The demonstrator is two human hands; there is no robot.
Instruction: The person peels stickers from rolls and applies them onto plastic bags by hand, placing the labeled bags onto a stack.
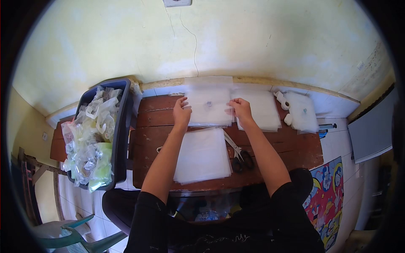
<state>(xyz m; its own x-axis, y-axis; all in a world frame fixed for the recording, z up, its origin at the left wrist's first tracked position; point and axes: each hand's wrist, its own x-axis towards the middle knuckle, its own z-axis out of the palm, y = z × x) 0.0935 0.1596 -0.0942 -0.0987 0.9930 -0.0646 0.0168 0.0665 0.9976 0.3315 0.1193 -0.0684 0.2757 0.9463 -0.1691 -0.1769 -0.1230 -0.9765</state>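
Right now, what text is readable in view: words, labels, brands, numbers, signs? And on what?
None readable with certainty.
Black shirt: pale script-like marks on the front, too blurred to read.
Plastic stack at upper centre: small bluish mark, too small to tell whether it is lettering.
Far-right plastic stack: small teal mark, also too small.
Floor mat: colourful cartoon print, no words I can make out.

soft light brightens the wall (253, 42), bowed by fisheye distortion.
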